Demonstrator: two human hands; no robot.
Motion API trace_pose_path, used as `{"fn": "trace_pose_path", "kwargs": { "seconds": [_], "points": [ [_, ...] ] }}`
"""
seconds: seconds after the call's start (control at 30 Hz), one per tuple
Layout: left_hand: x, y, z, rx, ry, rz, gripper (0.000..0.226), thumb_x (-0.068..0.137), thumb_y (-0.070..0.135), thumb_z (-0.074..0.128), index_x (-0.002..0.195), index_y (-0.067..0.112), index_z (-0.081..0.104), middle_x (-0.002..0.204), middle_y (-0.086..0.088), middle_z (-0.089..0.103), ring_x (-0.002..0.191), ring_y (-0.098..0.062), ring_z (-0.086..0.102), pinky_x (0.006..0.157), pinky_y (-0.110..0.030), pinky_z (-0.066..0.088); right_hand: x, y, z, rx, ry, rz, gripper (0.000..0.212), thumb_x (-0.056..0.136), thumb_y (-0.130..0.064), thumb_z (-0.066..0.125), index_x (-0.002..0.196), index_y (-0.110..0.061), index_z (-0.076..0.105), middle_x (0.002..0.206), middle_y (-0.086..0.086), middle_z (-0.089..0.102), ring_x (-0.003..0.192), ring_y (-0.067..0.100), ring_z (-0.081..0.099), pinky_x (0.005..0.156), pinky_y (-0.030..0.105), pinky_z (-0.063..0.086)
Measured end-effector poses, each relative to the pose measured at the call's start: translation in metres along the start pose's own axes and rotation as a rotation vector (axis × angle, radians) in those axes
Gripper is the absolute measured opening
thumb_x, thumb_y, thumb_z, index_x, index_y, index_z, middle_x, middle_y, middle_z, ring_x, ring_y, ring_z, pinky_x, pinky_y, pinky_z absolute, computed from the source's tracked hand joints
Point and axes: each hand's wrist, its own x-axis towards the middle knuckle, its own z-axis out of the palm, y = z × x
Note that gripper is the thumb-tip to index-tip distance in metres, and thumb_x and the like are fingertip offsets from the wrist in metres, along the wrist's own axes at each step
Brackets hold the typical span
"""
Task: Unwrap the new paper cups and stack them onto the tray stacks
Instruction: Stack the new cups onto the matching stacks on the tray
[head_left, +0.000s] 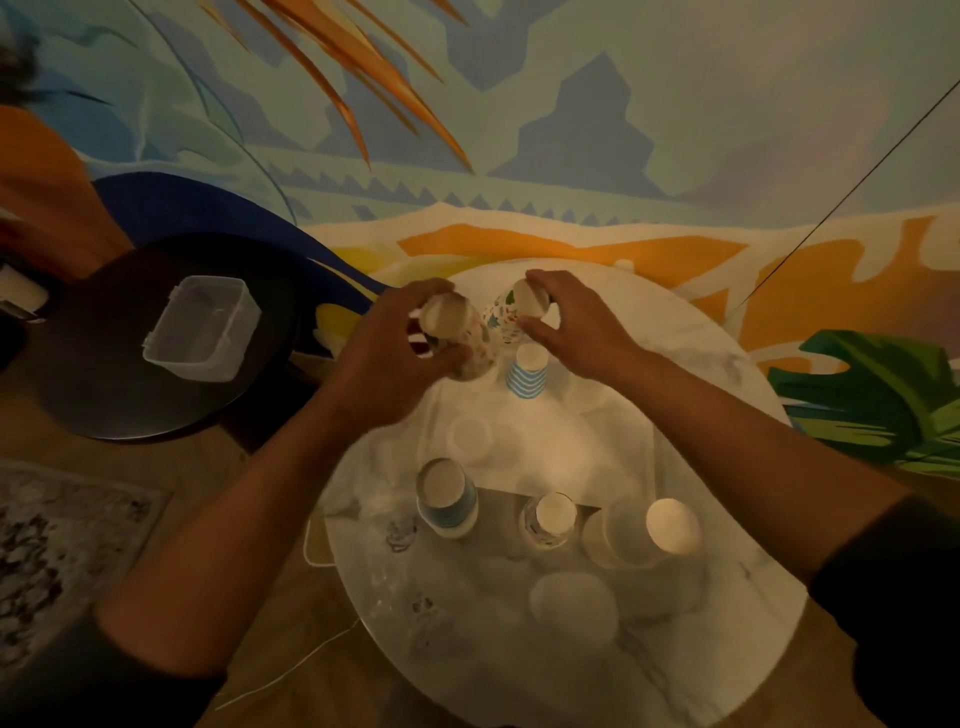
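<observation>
A round white marbled table (727, 374) is filling the centre of the head view, standing just in front of a wall painted with a mural (519, 130) of blue, orange and cream shapes and a green leaf at the right. At the far side of the table the left hand (395, 353) is curling its fingers round a stack of patterned cups (457, 338) lying tilted with its white base toward the camera, while the right hand (576, 322) is gripping a second patterned stack (511, 312) from above; whether any wrapping is covering either stack cannot be told in the dim light. Just below the right hand a blue-striped stack (527, 371) is standing upside down on the table. Nearer the camera a grey tray (498, 496) is carrying three upside-down stacks in a row: a blue-banded stack (448, 501) at the left, a small patterned stack (550, 519) in the middle and a plain pale stack (644, 532) at the right. A crumpled clear film (467, 431) is lying between the tray and the striped stack. To the left, a dark round side table (104, 389) is holding a clear plastic container (202, 327), a mottled rug (57, 545) is covering the wooden floor, and a thin white cord (291, 670) is trailing beside the table's edge.
</observation>
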Motion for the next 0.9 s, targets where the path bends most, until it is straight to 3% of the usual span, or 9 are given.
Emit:
{"fn": "trace_pose_path", "kwargs": {
  "seconds": [0.1, 0.2, 0.33, 0.43, 0.57, 0.67, 0.9],
  "points": [
    [0.033, -0.029, -0.01, 0.08, 0.072, -0.027, 0.061, 0.083, 0.018, 0.083, 0.136, 0.026, 0.054, 0.135, -0.001, 0.056, 0.114, -0.016, 0.062, 0.085, -0.026, 0.059, 0.018, -0.003, 0.02, -0.023, -0.046, -0.004, 0.063, 0.095, -0.033, 0.068, 0.148, -0.006, 0.045, 0.143, 0.015, 0.052, 0.129, 0.031, 0.052, 0.106, 0.039, 0.042],
    [0.057, -0.048, -0.015, 0.148, 0.12, -0.025, 0.064, 0.082, 0.023, 0.084, 0.139, 0.023, 0.053, 0.133, 0.0, 0.058, 0.114, -0.017, 0.061, 0.094, -0.04, 0.058, 0.032, -0.008, 0.038, -0.078, -0.097, -0.013, 0.061, 0.094, -0.032, 0.069, 0.146, -0.009, 0.047, 0.143, 0.015, 0.052, 0.125, 0.035, 0.054, 0.103, 0.046, 0.045],
    [0.077, -0.054, -0.01, 0.114, 0.135, -0.05, 0.071, 0.083, 0.019, 0.083, 0.143, 0.017, 0.045, 0.132, 0.002, 0.056, 0.112, -0.014, 0.059, 0.086, -0.026, 0.053, 0.046, -0.008, 0.058, -0.175, -0.155, 0.022, 0.061, 0.092, -0.035, 0.069, 0.145, -0.015, 0.049, 0.143, 0.012, 0.054, 0.122, 0.035, 0.057, 0.1, 0.047, 0.045],
    [0.087, -0.059, -0.002, 0.087, 0.159, -0.052, 0.062, 0.081, 0.018, 0.084, 0.132, 0.016, 0.048, 0.124, 0.001, 0.057, 0.111, -0.018, 0.061, 0.088, -0.031, 0.058, 0.049, -0.003, 0.072, -0.164, -0.179, 0.071, 0.071, 0.09, -0.038, 0.071, 0.15, -0.017, 0.041, 0.14, 0.01, 0.058, 0.12, 0.036, 0.059, 0.1, 0.046, 0.045],
    [0.097, -0.065, 0.008, 0.072, 0.137, -0.019, 0.057, 0.081, 0.016, 0.084, 0.127, 0.015, 0.051, 0.119, 0.005, 0.057, 0.11, -0.017, 0.062, 0.086, -0.03, 0.058, 0.046, 0.005, 0.086, -0.057, -0.136, 0.12, 0.088, 0.085, -0.035, 0.077, 0.156, -0.015, 0.028, 0.136, 0.004, 0.064, 0.113, 0.037, 0.064, 0.094, 0.046, 0.05],
    [0.101, -0.073, 0.02, 0.087, 0.095, -0.011, 0.058, 0.081, 0.015, 0.084, 0.128, 0.014, 0.05, 0.121, 0.001, 0.058, 0.112, -0.018, 0.062, 0.089, -0.031, 0.058, 0.045, 0.007, 0.092, 0.012, -0.087, 0.102, 0.088, 0.086, -0.035, 0.077, 0.155, -0.009, 0.029, 0.133, 0.007, 0.066, 0.11, 0.038, 0.066, 0.088, 0.047, 0.053],
    [0.114, -0.092, 0.05, 0.13, -0.003, -0.006, 0.063, 0.08, 0.012, 0.084, 0.132, 0.011, 0.05, 0.127, -0.005, 0.058, 0.114, -0.015, 0.056, 0.095, -0.038, 0.057, 0.049, 0.019, 0.087, -0.031, -0.172, 0.15, 0.095, 0.082, -0.029, 0.082, 0.157, -0.009, 0.026, 0.146, 0.012, 0.055, 0.124, 0.037, 0.058, 0.102, 0.045, 0.046]
  ]
}}
